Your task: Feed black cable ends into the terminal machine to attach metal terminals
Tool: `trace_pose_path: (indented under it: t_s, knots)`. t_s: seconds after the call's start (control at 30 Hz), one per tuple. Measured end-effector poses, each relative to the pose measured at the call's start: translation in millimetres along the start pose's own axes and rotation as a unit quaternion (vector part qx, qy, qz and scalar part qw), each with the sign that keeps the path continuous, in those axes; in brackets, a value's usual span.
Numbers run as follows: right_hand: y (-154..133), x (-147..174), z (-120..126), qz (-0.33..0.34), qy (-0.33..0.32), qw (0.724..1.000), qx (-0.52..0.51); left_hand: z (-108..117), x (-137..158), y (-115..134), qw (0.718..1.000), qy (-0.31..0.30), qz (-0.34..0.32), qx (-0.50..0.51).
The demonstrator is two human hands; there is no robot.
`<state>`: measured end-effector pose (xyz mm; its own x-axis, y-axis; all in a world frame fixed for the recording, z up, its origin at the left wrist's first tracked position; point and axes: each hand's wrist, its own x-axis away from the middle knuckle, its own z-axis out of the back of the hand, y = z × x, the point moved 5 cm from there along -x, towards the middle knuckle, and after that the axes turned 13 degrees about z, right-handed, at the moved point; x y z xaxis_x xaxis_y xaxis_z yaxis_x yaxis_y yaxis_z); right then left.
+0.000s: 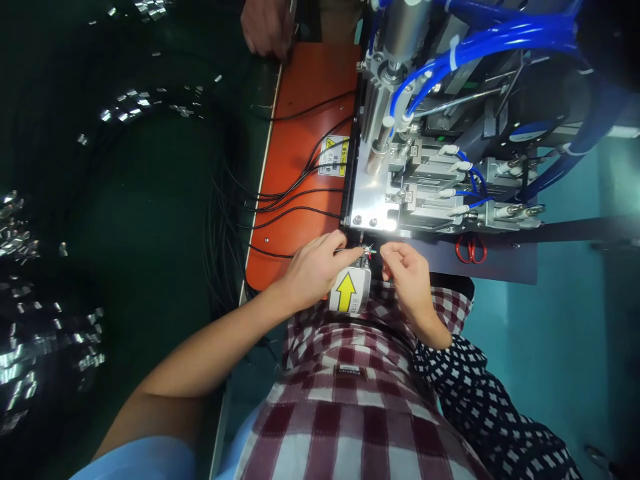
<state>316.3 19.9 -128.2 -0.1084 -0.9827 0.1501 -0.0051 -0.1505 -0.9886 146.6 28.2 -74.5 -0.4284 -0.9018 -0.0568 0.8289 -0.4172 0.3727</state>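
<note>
The hands (316,268) partly hide thin wires (370,252) (tips unclear).

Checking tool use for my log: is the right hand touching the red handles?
No, the red handles lie apart from the right hand.

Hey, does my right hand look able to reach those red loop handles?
Probably yes: the red loop handles lie on the grey plate, rightward of your right hand, with nothing visible blocking between.

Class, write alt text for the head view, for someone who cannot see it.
The person's left hand and right hand are close together at fine wires beside a machine with blue tubes; black cables cross an orange panel.
</note>
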Motion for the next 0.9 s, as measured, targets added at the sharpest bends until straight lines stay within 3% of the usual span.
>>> trace_pose_path:
  t_s: [0.17,0.43,0.5,0.67,0.9]
  knots:
    - [-12,1,-7,0.041,-0.014,0.998,0.048,0,0,-1,1.000,-0.002,0.006,0.004]
    - [-14,4,-11,0.147,0.025,0.983,0.103,1,0,-1,1.000,0.004,-0.001,0.010]
    - [-9,3,-11,0.114,0.021,0.990,0.084,2,0,1,1.000,0.012,-0.009,0.015]
    - [8,-1,-11,-0.044,-0.023,0.997,-0.060,6,-2,3,0.999,0.032,-0.016,0.026]
    - [1,16,-3,-0.010,0.009,1.000,0.000,5,-3,1,0.999,0.020,-0.009,0.042]
